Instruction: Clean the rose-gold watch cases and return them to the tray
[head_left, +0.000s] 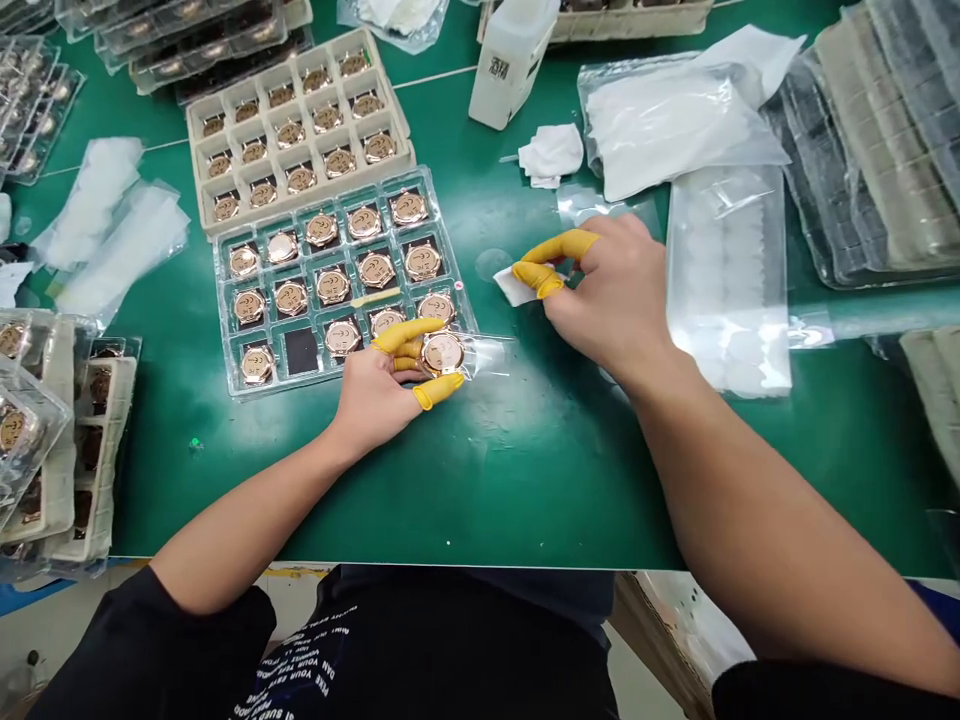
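My left hand (394,385), with yellow finger cots on its fingertips, grips a rose-gold watch case (442,353) by its edges, its round back facing up. A piece of clear film (487,357) sticks out to the right of the case. Between the yellow-covered fingers of my right hand (600,275) is a folded white wipe (516,287), held just above the table. Beside my left hand lies a clear plastic tray (232,388) of similar watch cases, one of its front pockets showing only a black bottom. A thin yellowish strip (375,297) rests across that tray.
Behind it sits a beige tray (196,190) of more cases. A white bottle (514,60), a crumpled wipe (551,155) and bagged white wipes (660,115) lie farther back. Stacked trays crowd the left (97,480) and the right (877,150) of the green table (480,500).
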